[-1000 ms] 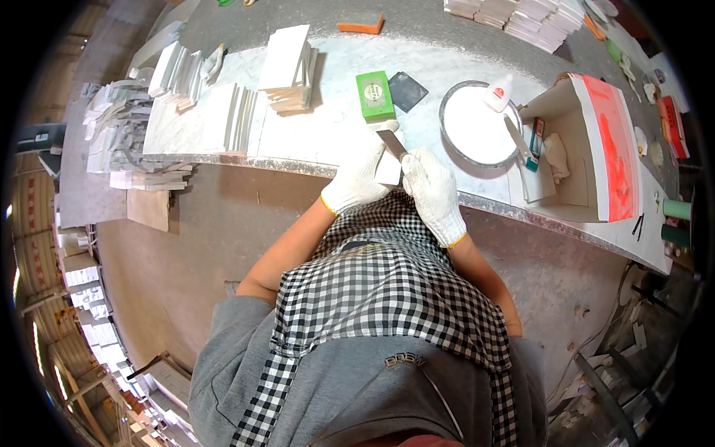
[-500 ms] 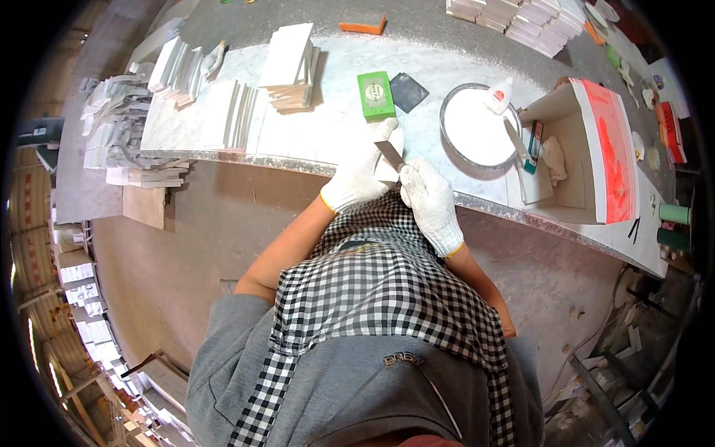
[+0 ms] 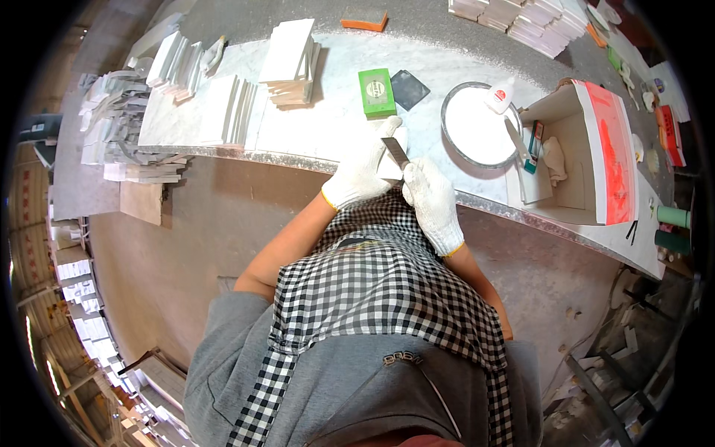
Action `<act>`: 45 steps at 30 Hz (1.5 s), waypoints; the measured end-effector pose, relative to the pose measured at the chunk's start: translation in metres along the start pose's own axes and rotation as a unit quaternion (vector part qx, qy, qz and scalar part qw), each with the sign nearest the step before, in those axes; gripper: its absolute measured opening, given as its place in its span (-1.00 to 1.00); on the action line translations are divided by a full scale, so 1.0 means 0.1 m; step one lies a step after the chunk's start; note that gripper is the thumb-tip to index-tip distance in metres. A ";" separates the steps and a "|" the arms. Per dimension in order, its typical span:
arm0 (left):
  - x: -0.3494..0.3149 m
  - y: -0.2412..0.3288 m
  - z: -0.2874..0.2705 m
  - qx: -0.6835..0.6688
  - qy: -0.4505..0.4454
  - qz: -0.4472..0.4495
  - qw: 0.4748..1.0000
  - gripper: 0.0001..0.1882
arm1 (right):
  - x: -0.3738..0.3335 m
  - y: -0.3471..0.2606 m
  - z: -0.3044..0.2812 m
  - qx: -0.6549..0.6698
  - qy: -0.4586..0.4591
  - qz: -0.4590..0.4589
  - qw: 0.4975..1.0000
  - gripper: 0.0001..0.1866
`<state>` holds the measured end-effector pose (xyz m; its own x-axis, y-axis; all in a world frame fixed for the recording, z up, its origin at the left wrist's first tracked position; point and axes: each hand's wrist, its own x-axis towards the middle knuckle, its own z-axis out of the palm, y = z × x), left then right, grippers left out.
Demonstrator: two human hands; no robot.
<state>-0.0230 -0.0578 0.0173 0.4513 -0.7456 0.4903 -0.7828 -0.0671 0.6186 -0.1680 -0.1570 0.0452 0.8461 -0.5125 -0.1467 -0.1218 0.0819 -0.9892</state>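
Observation:
My left hand (image 3: 360, 177), in a white knit glove, is closed round a small white slab (image 3: 389, 165), much of it hidden by the fingers and glare. In my right hand (image 3: 434, 203), also gloved, is a dark flat strip like a scraper blade (image 3: 395, 152); its far end lies over the white slab near my left thumb. Both hands meet at the table's front edge, before my checked apron. Just beyond them sits a green box (image 3: 377, 93), with a dark square sheet (image 3: 410, 90) beside it.
To the right stand a round basin of white material (image 3: 463, 145) with a white bottle (image 3: 500, 95) on it, and an open carton (image 3: 588, 153). White slabs (image 3: 287, 59) are stacked at the left. An orange block (image 3: 364, 19) lies at the back.
The dark strip has tilted more upright, its far end shifting slightly up and right. My right hand has turned a little; my left hand keeps its hold.

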 end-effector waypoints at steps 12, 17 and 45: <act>0.05 0.05 -0.05 -0.019 -0.025 -0.054 0.998 -0.25 | -0.12 0.12 0.03 0.084 -0.035 0.016 0.996 -0.64; 0.04 0.04 -0.07 -0.008 -0.032 -0.050 0.998 -0.25 | -0.06 0.09 -0.05 0.097 -0.006 0.018 0.995 -0.72; 0.15 0.37 -0.43 -0.591 -0.111 -0.401 0.691 -0.18 | 0.11 0.21 0.01 0.017 0.050 0.023 0.998 -0.56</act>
<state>-0.0270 -0.0429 0.0734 0.3583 -0.8744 -0.3273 0.6370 -0.0273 0.7704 -0.1609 -0.1604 0.0227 0.7834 -0.5905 -0.1937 -0.1399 0.1361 -0.9808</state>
